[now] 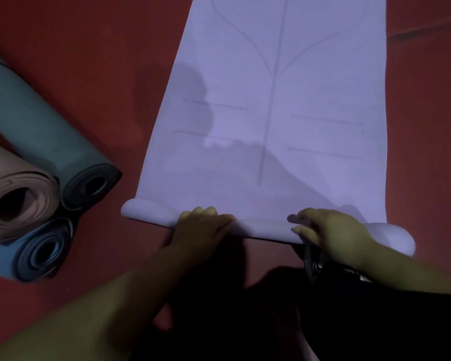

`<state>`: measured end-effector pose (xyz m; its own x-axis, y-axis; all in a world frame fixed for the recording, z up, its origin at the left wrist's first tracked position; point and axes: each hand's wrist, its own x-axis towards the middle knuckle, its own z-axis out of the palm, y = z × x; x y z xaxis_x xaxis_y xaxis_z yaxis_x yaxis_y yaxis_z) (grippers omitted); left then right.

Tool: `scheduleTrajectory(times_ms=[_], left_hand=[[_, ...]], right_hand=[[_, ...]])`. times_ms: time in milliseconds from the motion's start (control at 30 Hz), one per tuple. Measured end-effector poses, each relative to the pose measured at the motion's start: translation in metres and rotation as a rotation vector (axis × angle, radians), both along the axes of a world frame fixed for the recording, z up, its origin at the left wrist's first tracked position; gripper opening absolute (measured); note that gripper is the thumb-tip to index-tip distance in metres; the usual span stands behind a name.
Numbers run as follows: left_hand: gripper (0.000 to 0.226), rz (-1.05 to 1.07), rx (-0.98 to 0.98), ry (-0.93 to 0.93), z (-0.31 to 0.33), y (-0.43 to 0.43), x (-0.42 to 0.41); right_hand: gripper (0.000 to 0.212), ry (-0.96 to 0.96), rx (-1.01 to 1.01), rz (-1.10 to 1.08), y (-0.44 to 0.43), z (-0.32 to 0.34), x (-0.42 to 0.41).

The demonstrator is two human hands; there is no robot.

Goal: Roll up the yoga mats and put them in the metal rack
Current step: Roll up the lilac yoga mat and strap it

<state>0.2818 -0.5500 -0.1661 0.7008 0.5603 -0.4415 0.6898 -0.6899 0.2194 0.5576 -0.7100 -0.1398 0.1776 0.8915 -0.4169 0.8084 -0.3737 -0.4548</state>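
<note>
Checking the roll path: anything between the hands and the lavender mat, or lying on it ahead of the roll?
Nothing visible. The left hand and right hand grip the lavender mat at its rolled end. Its flat stretch ahead shows only printed lines and shadows. The rolled mats lie to its left, apart. The rack is out of view.

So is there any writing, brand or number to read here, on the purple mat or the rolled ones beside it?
No text can be read anywhere in this view.
purple mat: only pale guide lines, no words.
small faint mark on the purple mat: too blurred to read.
teal rolled mat, pink rolled mat, blue rolled mat: no print shows.
</note>
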Motion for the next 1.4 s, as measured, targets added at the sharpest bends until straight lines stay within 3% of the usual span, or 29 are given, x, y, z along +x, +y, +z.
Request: scheduleTrajectory(times_ms=[100, 267, 400, 500, 667, 1000, 1100, 1233, 1333, 1400], left_hand=[[0.056, -0.048, -0.061, -0.017, 0.004, -0.001, 0.022], [0.032, -0.037, -0.261, -0.058, 0.005, 0.005, 0.046], [0.028, -0.037, -0.340, -0.055, 0.004, 0.014, 0.049], [0.028, -0.061, -0.384, -0.059, 0.006, 0.021, 0.055], [0.029, -0.064, -0.459, -0.055, 0.009, 0.024, 0.065], [0.026, -0.110, -0.580, -0.025, 0.001, 0.009, 0.075], [0.019, -0.017, -0.534, -0.004, -0.011, 0.001, 0.072], [0.044, 0.045, -0.412, -0.023, -0.019, -0.010, 0.064], [0.060, 0.014, -0.101, -0.102, -0.024, -0.023, 0.054], [0.052, -0.047, 0.125, -0.164, -0.029, -0.033, 0.051]], right_hand=[[0.028, 0.010, -0.051, -0.066, 0.000, 0.009, 0.026], [0.041, -0.061, -0.122, -0.100, -0.006, 0.008, 0.046], [0.045, -0.184, -0.061, -0.102, -0.020, 0.002, 0.034], [0.038, -0.102, -0.057, -0.151, -0.030, 0.001, 0.032], [0.008, 0.045, -0.089, -0.237, -0.034, 0.003, 0.040], [0.013, 0.068, -0.134, -0.274, -0.048, 0.010, 0.044], [0.022, 0.140, -0.081, -0.349, -0.055, -0.002, 0.041], [0.033, 0.183, -0.013, -0.390, -0.055, -0.009, 0.043], [0.037, 0.141, 0.019, -0.404, -0.056, -0.013, 0.042], [0.039, 0.092, 0.000, -0.401, -0.055, -0.015, 0.044]])
